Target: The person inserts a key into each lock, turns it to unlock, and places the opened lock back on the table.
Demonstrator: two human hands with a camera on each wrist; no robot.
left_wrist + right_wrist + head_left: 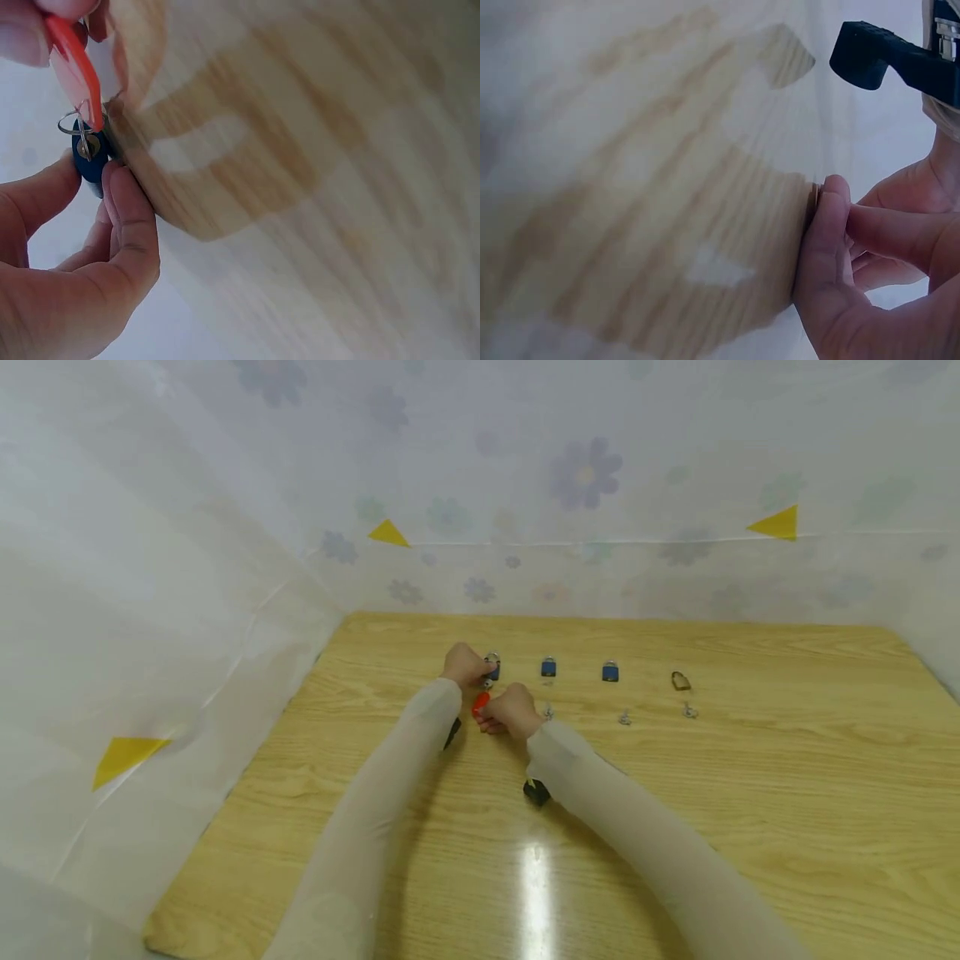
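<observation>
My left hand (471,668) pinches a small blue padlock (492,667) at the left end of a row on the wooden table (750,793). In the left wrist view, thumb and fingers of the left hand (94,176) grip the padlock (88,154), with a wire key ring at its keyhole. My right hand (497,714) sits just in front and pinches a red key tag (481,702). That tag (75,67) hangs from the ring. In the right wrist view, the right hand (831,206) has its fingers pressed together, and what they hold is hidden.
Two more blue padlocks (548,667) (610,672) and a dark brass one (680,681) continue the row to the right. A small key (624,718) lies in front of each. A flowered plastic sheet (150,610) walls the table at the back and left.
</observation>
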